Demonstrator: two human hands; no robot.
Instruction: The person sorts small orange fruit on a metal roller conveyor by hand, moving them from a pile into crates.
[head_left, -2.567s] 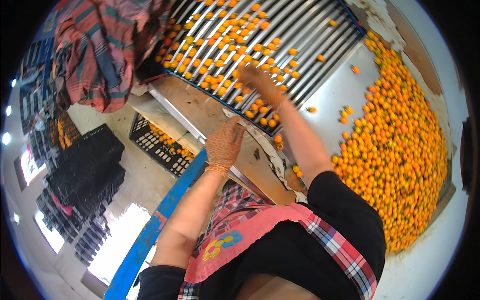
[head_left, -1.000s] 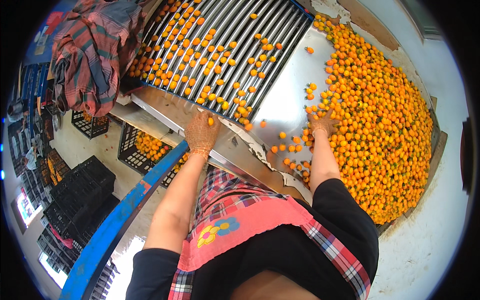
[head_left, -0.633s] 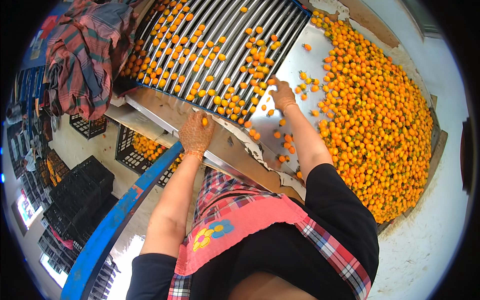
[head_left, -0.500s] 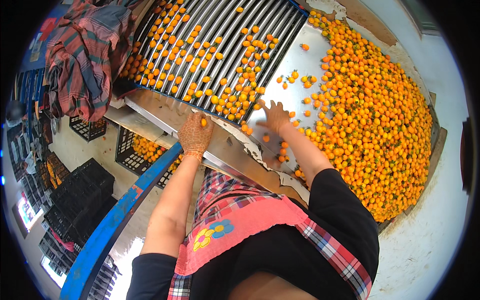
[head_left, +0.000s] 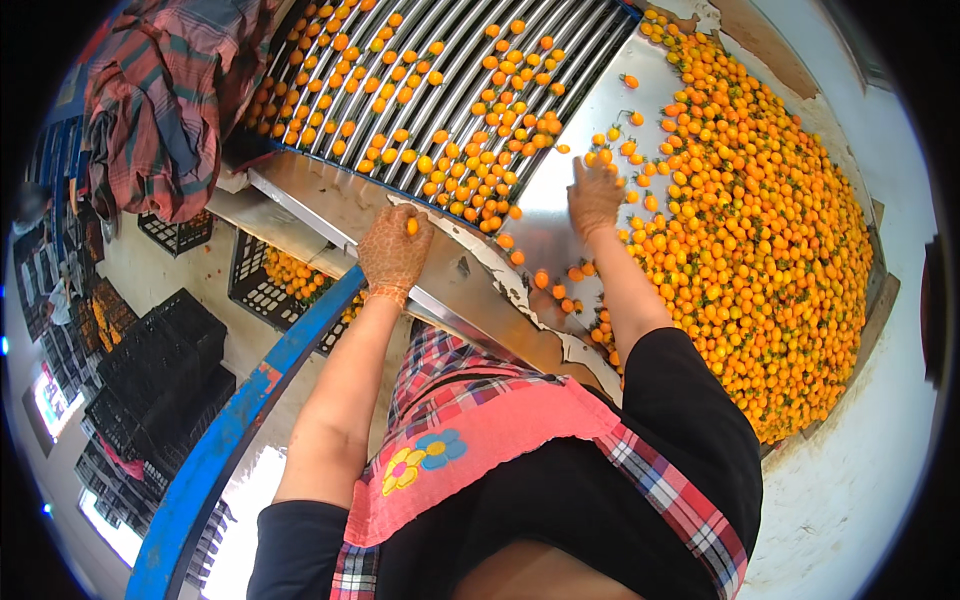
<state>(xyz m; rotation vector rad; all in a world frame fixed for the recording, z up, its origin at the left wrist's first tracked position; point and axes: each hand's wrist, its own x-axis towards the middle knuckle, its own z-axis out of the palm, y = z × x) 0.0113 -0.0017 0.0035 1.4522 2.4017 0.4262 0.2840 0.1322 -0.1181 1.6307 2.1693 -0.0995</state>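
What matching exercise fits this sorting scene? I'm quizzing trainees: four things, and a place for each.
Things:
1. left hand
2. right hand
3. black crate
4. plaid cloth

Places:
A. on the metal sheet beside the fruit heap
B. below the rollers, holding fruit
C. on the frame's edge, a fruit in its fingers
D. far left, beside the rollers

Pairs: 1-C, 2-A, 3-B, 4-D

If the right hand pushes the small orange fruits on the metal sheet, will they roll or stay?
Probably roll: the orange fruits by the right hand look small and round on a smooth metal sheet. Likely light, since the left hand holds one at its fingertips.
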